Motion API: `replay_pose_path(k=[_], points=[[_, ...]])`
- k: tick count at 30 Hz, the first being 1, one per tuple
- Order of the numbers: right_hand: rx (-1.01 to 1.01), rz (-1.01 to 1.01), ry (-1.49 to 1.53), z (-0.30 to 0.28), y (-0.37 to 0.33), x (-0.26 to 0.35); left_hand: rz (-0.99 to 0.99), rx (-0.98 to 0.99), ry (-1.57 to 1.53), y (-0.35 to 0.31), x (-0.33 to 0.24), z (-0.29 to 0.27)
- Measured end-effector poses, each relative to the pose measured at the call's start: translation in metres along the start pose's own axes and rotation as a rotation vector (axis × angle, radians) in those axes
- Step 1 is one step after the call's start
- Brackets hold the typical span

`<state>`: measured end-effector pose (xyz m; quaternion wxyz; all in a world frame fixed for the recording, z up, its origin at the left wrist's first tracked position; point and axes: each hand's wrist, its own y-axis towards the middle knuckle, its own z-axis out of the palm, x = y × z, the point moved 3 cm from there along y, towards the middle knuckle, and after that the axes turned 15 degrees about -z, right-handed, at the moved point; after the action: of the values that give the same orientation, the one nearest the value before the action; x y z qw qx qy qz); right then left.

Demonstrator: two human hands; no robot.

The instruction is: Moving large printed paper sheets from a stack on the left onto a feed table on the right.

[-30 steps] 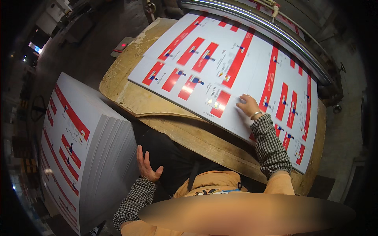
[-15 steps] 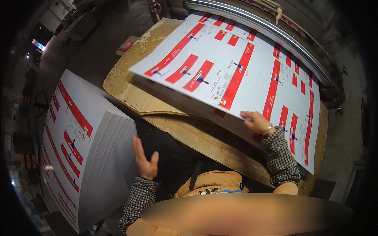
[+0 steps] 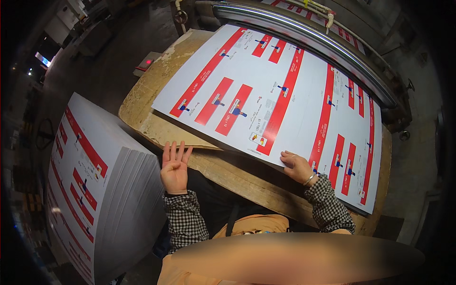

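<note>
A large white printed sheet (image 3: 302, 111) with red bands and small blue figures lies across the worn wooden table (image 3: 137, 108), its far edge at the machine's metal roller (image 3: 304, 33). My right hand (image 3: 299, 168) has its fingers bent closed at the sheet's near edge, a bracelet on the wrist; the thumb's grip is partly hidden. Held up at the table's front edge, my left hand (image 3: 175, 170) is empty, fingers stretched and spread. It is nearest to the tall stack of matching printed sheets (image 3: 126, 190) on the left.
Beyond the roller, more printed material (image 3: 349, 35) shows inside the machine. A small box with a red light (image 3: 148, 61) stands past the table's far left side. A hand wheel (image 3: 46, 134) is at the far left, behind the stack.
The raised near part of the sheet has come down flatter on the table. My left hand has moved up from beside the stack to the table edge; my right hand has shifted slightly nearer.
</note>
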<state>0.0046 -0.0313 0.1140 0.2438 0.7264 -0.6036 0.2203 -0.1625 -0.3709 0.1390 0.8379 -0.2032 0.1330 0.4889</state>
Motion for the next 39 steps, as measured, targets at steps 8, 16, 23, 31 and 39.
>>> replay_pose_path(k=[8,16,23,31,39], points=[[-0.111,0.425,-0.136,-0.023,0.044,-0.07,0.006,0.024,-0.009,0.003,0.004,0.0],[0.206,0.152,-0.325,0.015,0.021,0.001,-0.026,-0.067,-0.022,0.002,0.002,-0.003],[0.438,0.172,-0.111,0.016,0.016,-0.022,-0.044,-0.093,-0.061,0.003,0.006,-0.007],[-0.136,0.157,-0.572,0.055,-0.007,0.016,-0.004,-0.144,0.008,0.007,0.005,-0.007],[0.083,-0.024,-0.438,0.029,0.006,0.009,-0.004,-0.145,0.162,0.005,0.008,-0.003]])
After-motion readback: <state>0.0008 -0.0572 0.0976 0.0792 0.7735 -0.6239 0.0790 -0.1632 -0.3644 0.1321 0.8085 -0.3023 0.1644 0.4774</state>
